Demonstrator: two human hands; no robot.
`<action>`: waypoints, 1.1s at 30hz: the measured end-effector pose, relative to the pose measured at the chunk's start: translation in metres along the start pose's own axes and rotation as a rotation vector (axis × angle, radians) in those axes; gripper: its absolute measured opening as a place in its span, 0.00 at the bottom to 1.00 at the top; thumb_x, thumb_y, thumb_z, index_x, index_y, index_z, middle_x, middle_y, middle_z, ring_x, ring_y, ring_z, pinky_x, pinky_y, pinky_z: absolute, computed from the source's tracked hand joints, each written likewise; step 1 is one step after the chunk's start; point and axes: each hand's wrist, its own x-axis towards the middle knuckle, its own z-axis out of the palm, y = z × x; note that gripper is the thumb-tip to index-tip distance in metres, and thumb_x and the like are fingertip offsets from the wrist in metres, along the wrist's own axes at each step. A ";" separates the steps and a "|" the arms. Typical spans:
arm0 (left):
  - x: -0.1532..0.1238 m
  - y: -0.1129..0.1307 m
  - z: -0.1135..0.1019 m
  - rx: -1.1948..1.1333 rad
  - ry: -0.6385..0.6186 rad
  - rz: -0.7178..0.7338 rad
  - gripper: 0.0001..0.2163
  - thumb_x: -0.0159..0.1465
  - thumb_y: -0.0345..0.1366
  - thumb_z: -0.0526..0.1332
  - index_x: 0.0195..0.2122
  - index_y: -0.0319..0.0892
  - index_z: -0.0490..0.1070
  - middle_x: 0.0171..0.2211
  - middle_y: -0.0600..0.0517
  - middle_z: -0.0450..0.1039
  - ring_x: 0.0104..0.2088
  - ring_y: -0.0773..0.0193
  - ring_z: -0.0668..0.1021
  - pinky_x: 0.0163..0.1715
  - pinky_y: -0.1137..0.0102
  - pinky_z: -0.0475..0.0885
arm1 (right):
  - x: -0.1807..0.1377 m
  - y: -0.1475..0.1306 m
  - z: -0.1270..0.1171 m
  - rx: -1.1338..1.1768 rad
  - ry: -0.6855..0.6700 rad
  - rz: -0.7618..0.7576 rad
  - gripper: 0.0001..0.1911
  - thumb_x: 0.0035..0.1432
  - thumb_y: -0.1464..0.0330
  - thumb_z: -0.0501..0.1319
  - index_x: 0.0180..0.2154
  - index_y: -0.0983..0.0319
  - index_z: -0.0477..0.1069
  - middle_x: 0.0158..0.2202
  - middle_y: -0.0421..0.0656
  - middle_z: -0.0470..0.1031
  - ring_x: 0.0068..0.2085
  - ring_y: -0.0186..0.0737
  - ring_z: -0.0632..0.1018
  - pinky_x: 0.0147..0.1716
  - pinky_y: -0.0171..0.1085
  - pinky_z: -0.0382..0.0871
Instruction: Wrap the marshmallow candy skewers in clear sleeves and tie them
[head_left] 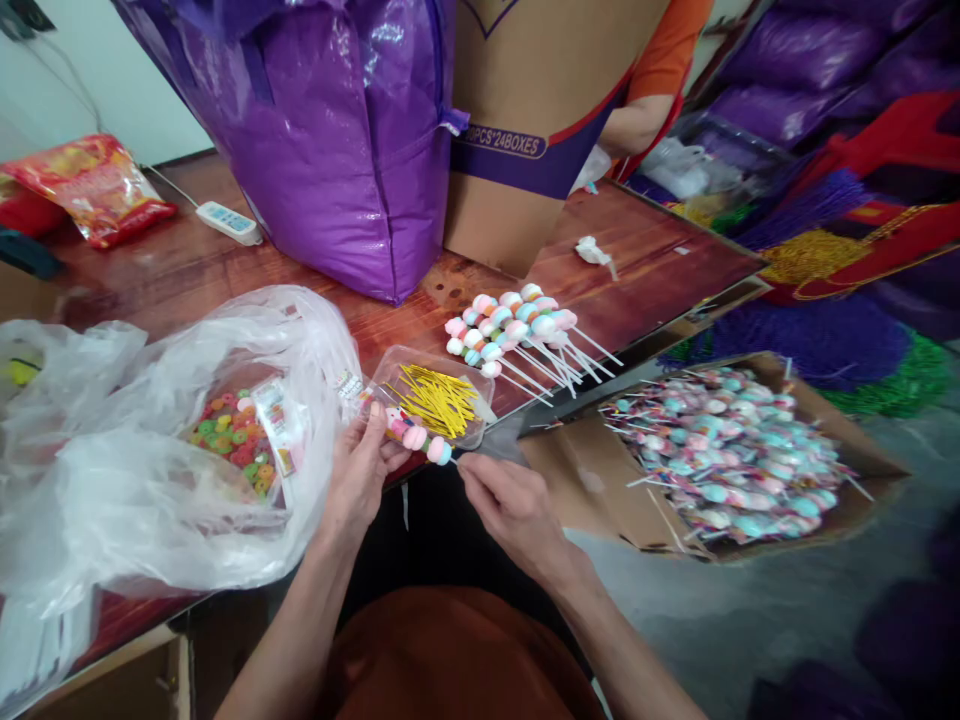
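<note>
My left hand (360, 472) is closed around the wrapped top of a candy skewer (417, 438) with pink and blue marshmallow pieces. My right hand (510, 505) pinches the skewer's stick end just right of the candy. Both hands hover at the table's near edge, in front of a clear plastic tray (396, 372) that holds yellow twist ties (439, 400). Behind the tray lies a row of several finished candy skewers (510, 325) with their white sticks pointing right.
A big clear plastic bag (150, 480) of coloured ring candies lies at the left. A purple bag (330, 130) and a cardboard box (525, 110) stand at the back. Another person in an orange sleeve (667, 60) stands behind. An open carton (600, 480) of skewers sits on the floor at the right.
</note>
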 end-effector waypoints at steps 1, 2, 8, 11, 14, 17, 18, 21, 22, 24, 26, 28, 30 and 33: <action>-0.001 -0.001 0.000 -0.002 -0.005 0.004 0.23 0.55 0.53 0.70 0.38 0.36 0.73 0.36 0.43 0.82 0.34 0.57 0.84 0.36 0.66 0.79 | -0.001 -0.001 0.003 -0.072 0.032 -0.049 0.12 0.67 0.76 0.52 0.35 0.63 0.72 0.24 0.39 0.73 0.25 0.31 0.71 0.29 0.33 0.61; -0.001 -0.001 0.001 -0.005 -0.008 0.009 0.23 0.55 0.53 0.70 0.38 0.36 0.73 0.36 0.44 0.82 0.35 0.57 0.84 0.36 0.66 0.79 | -0.002 -0.002 0.007 -0.131 0.055 -0.088 0.11 0.67 0.77 0.53 0.35 0.63 0.72 0.23 0.39 0.73 0.24 0.31 0.70 0.29 0.34 0.60; -0.003 -0.006 0.003 -0.034 -0.025 0.056 0.22 0.54 0.50 0.71 0.40 0.38 0.71 0.34 0.45 0.81 0.38 0.54 0.84 0.38 0.64 0.79 | -0.005 -0.016 0.022 -0.212 0.152 -0.168 0.09 0.68 0.78 0.53 0.43 0.67 0.72 0.22 0.38 0.70 0.23 0.31 0.69 0.29 0.36 0.59; -0.003 -0.005 0.002 -0.070 -0.031 0.068 0.21 0.54 0.49 0.72 0.39 0.38 0.71 0.36 0.45 0.81 0.41 0.53 0.83 0.39 0.62 0.79 | -0.007 -0.022 0.026 -0.159 0.167 -0.151 0.09 0.67 0.79 0.54 0.45 0.67 0.71 0.23 0.38 0.71 0.23 0.31 0.69 0.29 0.36 0.60; -0.002 -0.002 0.001 -0.113 -0.019 0.128 0.19 0.54 0.45 0.73 0.38 0.39 0.73 0.41 0.44 0.81 0.43 0.55 0.82 0.41 0.64 0.78 | -0.009 -0.022 0.028 -0.083 0.186 -0.110 0.08 0.66 0.79 0.55 0.42 0.65 0.71 0.24 0.39 0.72 0.24 0.31 0.70 0.29 0.35 0.62; -0.001 -0.002 0.001 -0.113 -0.024 0.142 0.18 0.53 0.43 0.74 0.38 0.38 0.74 0.39 0.45 0.80 0.41 0.58 0.82 0.41 0.66 0.78 | -0.009 -0.017 0.031 -0.058 0.210 -0.087 0.07 0.66 0.79 0.56 0.41 0.65 0.71 0.24 0.39 0.73 0.24 0.31 0.70 0.28 0.35 0.62; -0.002 -0.003 0.001 -0.105 -0.028 0.135 0.18 0.53 0.43 0.74 0.37 0.38 0.74 0.37 0.47 0.80 0.40 0.59 0.82 0.40 0.66 0.78 | -0.008 -0.016 0.033 -0.060 0.212 -0.090 0.08 0.66 0.79 0.56 0.42 0.65 0.71 0.25 0.39 0.73 0.24 0.31 0.71 0.28 0.35 0.63; -0.004 -0.007 0.004 -0.070 -0.035 0.121 0.17 0.52 0.43 0.74 0.35 0.38 0.74 0.32 0.51 0.78 0.37 0.60 0.82 0.39 0.67 0.77 | -0.004 -0.015 0.038 -0.081 0.210 -0.116 0.09 0.66 0.79 0.55 0.45 0.66 0.71 0.26 0.41 0.75 0.26 0.33 0.74 0.30 0.36 0.65; -0.005 -0.007 0.005 -0.056 -0.043 0.116 0.16 0.53 0.43 0.74 0.35 0.39 0.74 0.32 0.51 0.78 0.38 0.60 0.82 0.39 0.68 0.77 | -0.002 -0.017 0.039 -0.087 0.208 -0.122 0.10 0.66 0.79 0.54 0.45 0.66 0.71 0.27 0.41 0.76 0.26 0.33 0.74 0.30 0.36 0.65; -0.005 -0.006 0.005 -0.040 -0.074 0.097 0.15 0.55 0.43 0.73 0.36 0.39 0.74 0.32 0.51 0.78 0.39 0.59 0.82 0.40 0.68 0.77 | 0.001 -0.020 0.041 -0.075 0.212 -0.120 0.10 0.66 0.79 0.54 0.45 0.66 0.71 0.27 0.42 0.77 0.26 0.33 0.76 0.30 0.36 0.66; -0.005 -0.004 0.004 -0.052 -0.105 0.075 0.15 0.55 0.43 0.72 0.36 0.39 0.74 0.32 0.50 0.78 0.40 0.58 0.82 0.41 0.67 0.77 | 0.002 -0.023 0.041 -0.028 0.224 -0.100 0.10 0.66 0.79 0.54 0.44 0.66 0.71 0.29 0.43 0.78 0.27 0.34 0.77 0.31 0.35 0.68; -0.005 -0.003 0.003 -0.071 -0.122 0.061 0.15 0.55 0.44 0.73 0.35 0.39 0.74 0.32 0.50 0.79 0.40 0.57 0.83 0.41 0.66 0.77 | 0.003 -0.025 0.041 0.013 0.234 -0.076 0.09 0.66 0.78 0.55 0.44 0.65 0.71 0.29 0.43 0.79 0.27 0.34 0.77 0.31 0.35 0.69; -0.006 -0.004 0.003 -0.059 -0.131 0.053 0.15 0.55 0.44 0.72 0.35 0.39 0.75 0.32 0.49 0.80 0.40 0.58 0.83 0.42 0.67 0.77 | 0.005 -0.025 0.042 0.018 0.242 -0.065 0.09 0.66 0.77 0.55 0.44 0.64 0.72 0.29 0.43 0.79 0.27 0.35 0.78 0.31 0.35 0.70; -0.009 -0.008 0.005 -0.024 -0.153 0.010 0.15 0.57 0.45 0.71 0.37 0.39 0.76 0.34 0.47 0.81 0.41 0.58 0.83 0.44 0.66 0.77 | 0.011 -0.026 0.045 0.024 0.271 -0.059 0.11 0.66 0.77 0.54 0.45 0.64 0.72 0.31 0.45 0.80 0.30 0.37 0.80 0.33 0.35 0.73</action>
